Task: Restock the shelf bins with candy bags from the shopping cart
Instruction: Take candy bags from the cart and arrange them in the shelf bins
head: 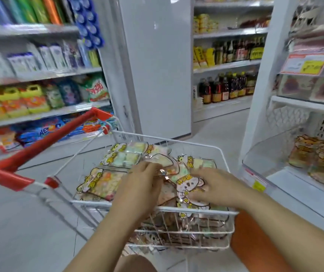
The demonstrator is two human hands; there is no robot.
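A white wire shopping cart [194, 212] with a red handle [39, 148] stands in front of me, filled with several clear candy bags printed with cartoon animals. Both my hands are inside the basket on top of the pile. My left hand [141, 185] has its fingers curled onto the edge of a clear bag [165, 167] in the middle. My right hand [216, 189] grips a pink cartoon bear bag [188, 186]. To the right, a clear shelf bin [259, 160] holds several orange-brown candy bags [310, 152].
Shelves of detergent and cleaning goods [39, 95] run along the left. A white pillar [157, 65] stands ahead, with sauce bottles [227, 87] on shelves behind it. An upper bin with a price tag [306, 63] hangs at the right. My orange-clad knee [255, 242] is beside the cart.
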